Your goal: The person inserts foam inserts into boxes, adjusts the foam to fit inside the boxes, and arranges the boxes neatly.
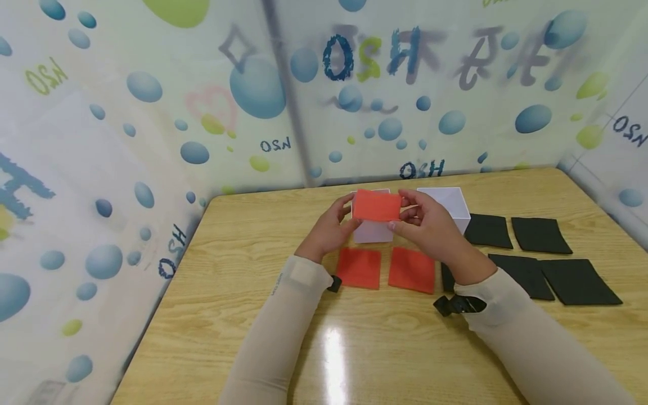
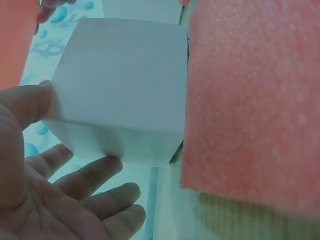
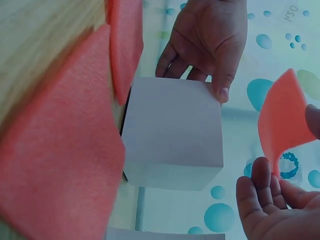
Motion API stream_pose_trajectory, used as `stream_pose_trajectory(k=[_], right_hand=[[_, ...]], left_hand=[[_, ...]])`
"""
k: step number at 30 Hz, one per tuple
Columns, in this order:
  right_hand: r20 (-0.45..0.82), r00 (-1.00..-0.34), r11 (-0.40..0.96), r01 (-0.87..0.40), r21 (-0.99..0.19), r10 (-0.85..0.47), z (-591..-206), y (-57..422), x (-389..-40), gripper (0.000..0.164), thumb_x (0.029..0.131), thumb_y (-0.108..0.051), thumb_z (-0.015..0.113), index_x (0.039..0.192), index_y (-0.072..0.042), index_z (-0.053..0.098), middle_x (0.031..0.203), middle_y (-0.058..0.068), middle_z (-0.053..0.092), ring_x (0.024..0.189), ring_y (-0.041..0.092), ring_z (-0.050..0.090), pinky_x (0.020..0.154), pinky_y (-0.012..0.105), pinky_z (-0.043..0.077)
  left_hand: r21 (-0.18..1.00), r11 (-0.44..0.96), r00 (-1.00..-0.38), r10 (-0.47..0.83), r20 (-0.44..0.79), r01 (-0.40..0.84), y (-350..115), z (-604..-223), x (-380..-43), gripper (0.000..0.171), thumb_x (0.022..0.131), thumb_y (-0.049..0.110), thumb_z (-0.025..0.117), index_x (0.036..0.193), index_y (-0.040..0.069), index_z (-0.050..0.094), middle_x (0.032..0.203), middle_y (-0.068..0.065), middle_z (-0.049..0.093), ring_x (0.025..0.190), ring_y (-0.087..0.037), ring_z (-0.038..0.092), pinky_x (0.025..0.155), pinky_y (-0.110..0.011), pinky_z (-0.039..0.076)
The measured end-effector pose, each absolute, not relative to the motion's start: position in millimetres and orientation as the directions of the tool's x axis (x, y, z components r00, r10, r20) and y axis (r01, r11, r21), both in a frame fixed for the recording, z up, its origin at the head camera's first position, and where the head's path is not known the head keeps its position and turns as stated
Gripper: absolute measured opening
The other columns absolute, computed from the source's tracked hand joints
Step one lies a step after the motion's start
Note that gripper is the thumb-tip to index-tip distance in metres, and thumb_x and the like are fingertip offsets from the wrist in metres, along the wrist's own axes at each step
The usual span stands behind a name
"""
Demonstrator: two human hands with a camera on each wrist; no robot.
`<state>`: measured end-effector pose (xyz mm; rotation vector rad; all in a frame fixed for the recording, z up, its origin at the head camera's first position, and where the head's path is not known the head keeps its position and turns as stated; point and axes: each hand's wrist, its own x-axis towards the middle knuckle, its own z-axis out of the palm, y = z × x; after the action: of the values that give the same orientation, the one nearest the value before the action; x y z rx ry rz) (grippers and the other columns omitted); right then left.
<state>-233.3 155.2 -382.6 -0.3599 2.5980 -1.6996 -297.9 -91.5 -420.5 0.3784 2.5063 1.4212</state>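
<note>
In the head view, a red foam sheet (image 1: pixel 377 206) is held up over a white box (image 1: pixel 373 233). My right hand (image 1: pixel 430 222) grips this sheet at its right edge; the right wrist view shows the sheet (image 3: pixel 285 120) bending between thumb and fingers. My left hand (image 1: pixel 329 229) holds the left side of the box, with the thumb (image 2: pixel 37 102) at its corner and the other fingers spread along the side. Two more red foam sheets (image 1: pixel 359 268) (image 1: pixel 412 270) lie flat on the table in front of the box.
A second white box (image 1: pixel 448 202), open at the top, stands behind my right hand. Several black foam sheets (image 1: pixel 582 281) lie on the right of the wooden table (image 1: pixel 243 292). A patterned curtain (image 1: pixel 253 140) hangs along the table's back and left.
</note>
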Motion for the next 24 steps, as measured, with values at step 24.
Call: stream_pose_trajectory(k=[24], right_hand=[[0.07,-0.986,0.477,-0.135,-0.868,-0.151,-385.2,140.1,-260.6,0.082,0.098,-0.022,0.071,0.167,-0.009,0.029,0.149,0.017,0.046,0.121,0.031,0.057,0.096,0.046,0.06]], left_hand=[[0.848,0.518,-0.936,0.341,-0.083,0.114,-90.9,-419.9,-297.2,0.068,0.106,0.037,0.061,0.166,0.036,0.029,0.167,-0.003,0.041,0.154,-0.028,0.041,0.119,-0.057,0.041]])
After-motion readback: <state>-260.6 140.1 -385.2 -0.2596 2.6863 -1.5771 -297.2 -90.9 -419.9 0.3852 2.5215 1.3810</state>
